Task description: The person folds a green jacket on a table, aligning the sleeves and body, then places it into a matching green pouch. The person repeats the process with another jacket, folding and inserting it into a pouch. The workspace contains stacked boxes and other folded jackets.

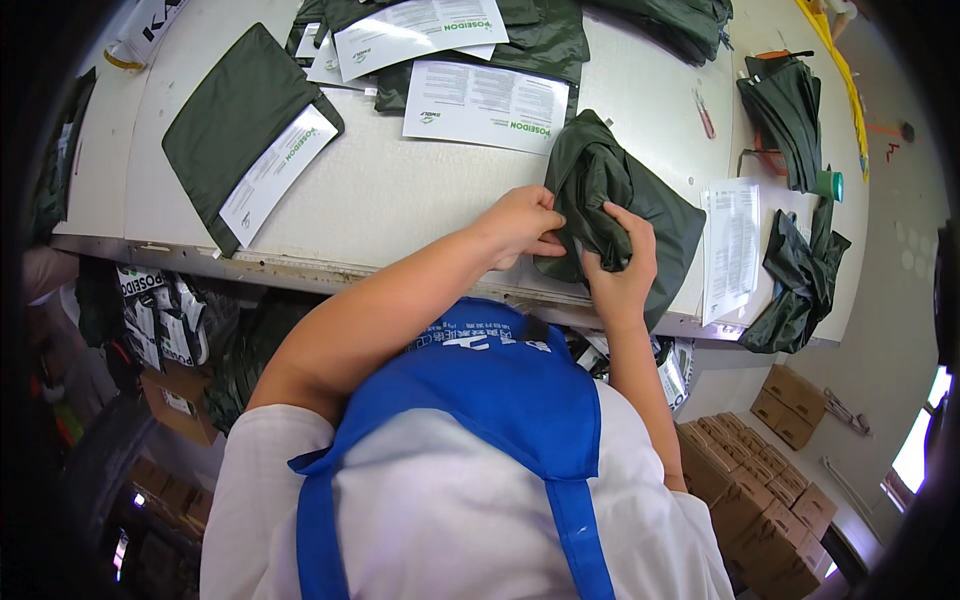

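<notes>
A dark green fabric pouch lies near the table's front edge, its upper layers bunched and folded around an opening. My left hand pinches the left edge of that pouch between thumb and fingers. On the other side of the opening, my right hand grips the bunched cloth, with its fingers over the fold and the thumb toward the inside. What lies inside the pouch is hidden by the folds. Farther left, a flat dark green pouch rests with a white printed sheet along its edge.
Stacked green pouches with printed sheets lie at the table's back. A pile of paper sheets sits at right, beside crumpled green cloth and folded green pieces. Small snips lie behind. Cardboard boxes stand below.
</notes>
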`<control>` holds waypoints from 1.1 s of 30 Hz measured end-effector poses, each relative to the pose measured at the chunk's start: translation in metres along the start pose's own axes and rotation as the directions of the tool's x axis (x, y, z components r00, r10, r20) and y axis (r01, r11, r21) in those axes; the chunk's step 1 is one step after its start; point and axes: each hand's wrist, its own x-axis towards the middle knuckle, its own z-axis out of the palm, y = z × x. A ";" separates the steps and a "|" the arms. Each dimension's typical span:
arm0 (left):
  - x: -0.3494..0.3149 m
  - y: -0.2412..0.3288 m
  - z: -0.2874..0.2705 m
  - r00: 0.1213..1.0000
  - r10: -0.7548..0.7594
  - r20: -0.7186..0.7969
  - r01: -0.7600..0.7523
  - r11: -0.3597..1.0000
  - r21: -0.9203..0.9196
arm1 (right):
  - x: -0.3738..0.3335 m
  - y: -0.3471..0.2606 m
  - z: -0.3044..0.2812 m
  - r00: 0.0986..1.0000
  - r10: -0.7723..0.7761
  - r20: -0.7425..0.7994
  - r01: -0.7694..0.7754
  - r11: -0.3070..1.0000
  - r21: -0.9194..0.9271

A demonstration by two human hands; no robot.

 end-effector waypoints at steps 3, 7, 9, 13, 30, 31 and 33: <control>0.000 -0.003 0.002 1.000 0.013 0.005 -0.013 1.000 -0.005 | 0.001 0.006 0.004 0.999 -0.013 0.046 0.014 1.000 -0.007; -0.025 -0.003 0.003 0.993 0.115 0.017 -0.116 0.976 0.183 | 0.001 0.009 0.009 0.951 -0.002 0.309 0.097 0.952 -0.292; -0.029 -0.008 0.002 0.987 0.162 0.019 -0.161 0.949 0.272 | -0.002 0.013 0.015 0.932 0.014 0.363 0.114 0.938 -0.327; -0.027 -0.009 0.005 0.980 0.195 -0.043 -0.184 0.966 0.183 | 0.014 0.024 0.018 0.893 -0.018 0.451 0.110 0.977 -0.180; -0.029 -0.007 -0.013 0.960 0.237 -0.148 -0.235 0.971 0.033 | 0.049 0.012 0.006 0.452 0.163 0.877 -0.516 0.849 0.109; -0.031 -0.006 -0.014 0.958 0.248 -0.145 -0.237 0.967 0.088 | 0.051 0.016 0.007 0.416 0.167 0.894 -0.687 0.701 0.189; -0.031 -0.001 -0.016 0.952 0.274 -0.138 -0.245 0.950 0.195 | 0.052 0.016 0.012 0.427 0.156 0.891 -0.632 0.756 0.170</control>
